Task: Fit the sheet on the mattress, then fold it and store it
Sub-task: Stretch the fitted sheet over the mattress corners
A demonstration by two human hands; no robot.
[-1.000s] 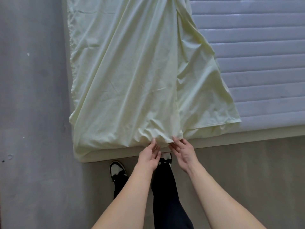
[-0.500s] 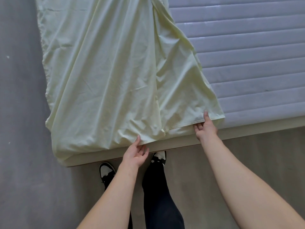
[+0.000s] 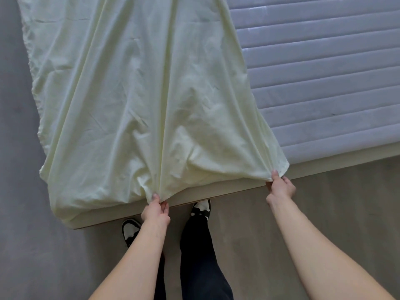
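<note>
— Where does the sheet (image 3: pixel 138 100) lie against the fingers?
— Its near hem is pinched by both. The left hand (image 3: pixel 156 210) grips a bunched fold at the mattress (image 3: pixel 324 72) edge; the right hand (image 3: pixel 281 186) pinches the hem's right corner, thumb on top.
— And the rest of it?
— Spread over the mattress's left part, the ribbed right part bare.
— Counts?
— One sheet, one mattress, two hands, two shoes (image 3: pixel 201 207). How far the sheet wraps the far left side, I can't quite tell.

left hand (image 3: pixel 156 210) pinches sheet (image 3: pixel 138 100) hem; right hand (image 3: pixel 280 185) pinches corner
</note>
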